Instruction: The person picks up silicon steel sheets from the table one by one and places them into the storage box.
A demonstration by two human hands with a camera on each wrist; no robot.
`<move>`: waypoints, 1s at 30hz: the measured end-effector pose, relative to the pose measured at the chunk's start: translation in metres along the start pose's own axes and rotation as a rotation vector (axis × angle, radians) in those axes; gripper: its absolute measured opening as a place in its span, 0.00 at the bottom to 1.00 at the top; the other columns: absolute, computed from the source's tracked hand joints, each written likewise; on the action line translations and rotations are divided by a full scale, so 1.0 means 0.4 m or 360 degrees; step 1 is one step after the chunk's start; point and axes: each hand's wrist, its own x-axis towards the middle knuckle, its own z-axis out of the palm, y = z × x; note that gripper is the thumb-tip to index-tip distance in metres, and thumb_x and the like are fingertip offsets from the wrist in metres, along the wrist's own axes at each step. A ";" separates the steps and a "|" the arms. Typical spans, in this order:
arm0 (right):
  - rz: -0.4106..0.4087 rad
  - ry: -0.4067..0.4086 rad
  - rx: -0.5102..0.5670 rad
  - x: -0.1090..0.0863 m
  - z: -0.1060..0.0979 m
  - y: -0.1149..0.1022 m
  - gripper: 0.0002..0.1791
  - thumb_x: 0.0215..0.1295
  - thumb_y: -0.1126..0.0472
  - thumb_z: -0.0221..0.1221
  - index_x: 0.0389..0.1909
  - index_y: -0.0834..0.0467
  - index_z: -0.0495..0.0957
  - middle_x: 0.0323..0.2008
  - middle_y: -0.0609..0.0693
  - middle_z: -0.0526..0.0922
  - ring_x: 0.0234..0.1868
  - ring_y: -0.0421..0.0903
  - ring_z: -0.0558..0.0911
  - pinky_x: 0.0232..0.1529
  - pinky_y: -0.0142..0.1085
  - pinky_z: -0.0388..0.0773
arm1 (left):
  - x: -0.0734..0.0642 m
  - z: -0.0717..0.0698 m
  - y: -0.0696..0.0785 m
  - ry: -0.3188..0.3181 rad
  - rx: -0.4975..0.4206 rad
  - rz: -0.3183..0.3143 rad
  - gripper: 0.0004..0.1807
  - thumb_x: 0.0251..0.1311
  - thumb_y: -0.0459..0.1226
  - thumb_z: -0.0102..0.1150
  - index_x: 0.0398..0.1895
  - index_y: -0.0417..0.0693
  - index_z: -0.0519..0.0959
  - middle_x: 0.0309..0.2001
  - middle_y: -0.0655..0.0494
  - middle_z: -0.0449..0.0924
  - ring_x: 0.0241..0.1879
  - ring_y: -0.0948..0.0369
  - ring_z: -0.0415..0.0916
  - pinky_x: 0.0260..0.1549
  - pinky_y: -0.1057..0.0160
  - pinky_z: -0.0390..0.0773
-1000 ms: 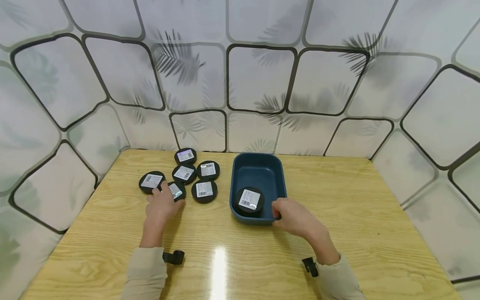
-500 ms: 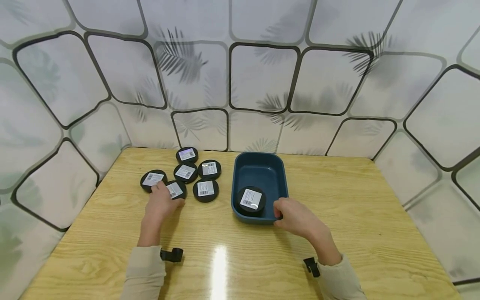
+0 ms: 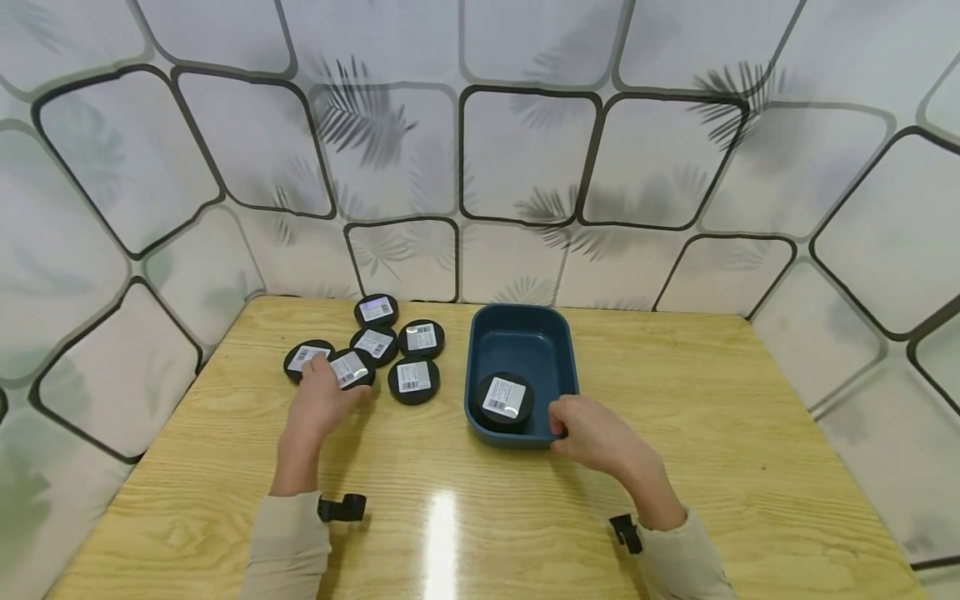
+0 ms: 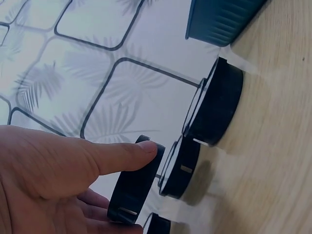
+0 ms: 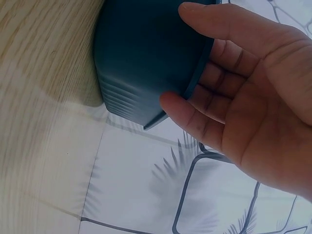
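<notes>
My left hand [image 3: 318, 402] pinches a flat round black container [image 3: 351, 367] with a white barcode label. In the left wrist view the thumb lies on the side of this container [image 4: 135, 185], which is tilted and raised off the table. My right hand [image 3: 596, 432] grips the near right corner of a dark blue rectangular bin [image 3: 558, 350]. The right wrist view has the thumb outside the bin wall [image 5: 146, 53] and fingers over the rim. A matching black container [image 3: 504, 400] lies label up at the near end inside the bin.
Several more labelled black containers [image 3: 413, 379] lie around my left hand, one black container [image 3: 306, 357] partly behind the fingers. They rest on a light wooden table [image 3: 712, 400]. A patterned wall covering [image 3: 525, 150] rises along its back and sides.
My left hand has taken hold of the near black container and lifted it slightly off the table, tilting it. The right hand stays at the bin's corner.
</notes>
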 end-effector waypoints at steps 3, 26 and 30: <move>0.0009 -0.0007 -0.0007 -0.003 0.002 0.002 0.12 0.53 0.67 0.71 0.24 0.54 0.75 0.25 0.44 0.73 0.27 0.41 0.71 0.30 0.36 0.72 | -0.005 -0.002 0.015 0.0021 0.0001 0.0036 0.51 0.58 0.42 0.68 0.69 0.20 0.46 0.59 0.21 0.58 0.55 0.34 0.68 0.56 0.38 0.70; -0.0037 -0.0028 -0.0003 -0.001 -0.002 0.004 0.11 0.55 0.68 0.69 0.25 0.55 0.75 0.26 0.44 0.74 0.28 0.41 0.71 0.32 0.36 0.73 | -0.024 0.043 0.187 -0.0039 -0.0052 0.0309 0.52 0.61 0.41 0.67 0.75 0.29 0.43 0.72 0.25 0.48 0.64 0.36 0.65 0.60 0.40 0.69; -0.0020 -0.0025 0.0010 0.002 -0.003 0.002 0.11 0.54 0.68 0.69 0.25 0.55 0.76 0.26 0.44 0.74 0.28 0.41 0.71 0.33 0.37 0.74 | -0.022 0.053 0.203 -0.0062 -0.0068 0.0337 0.51 0.62 0.41 0.67 0.75 0.31 0.44 0.71 0.26 0.51 0.65 0.37 0.64 0.61 0.40 0.68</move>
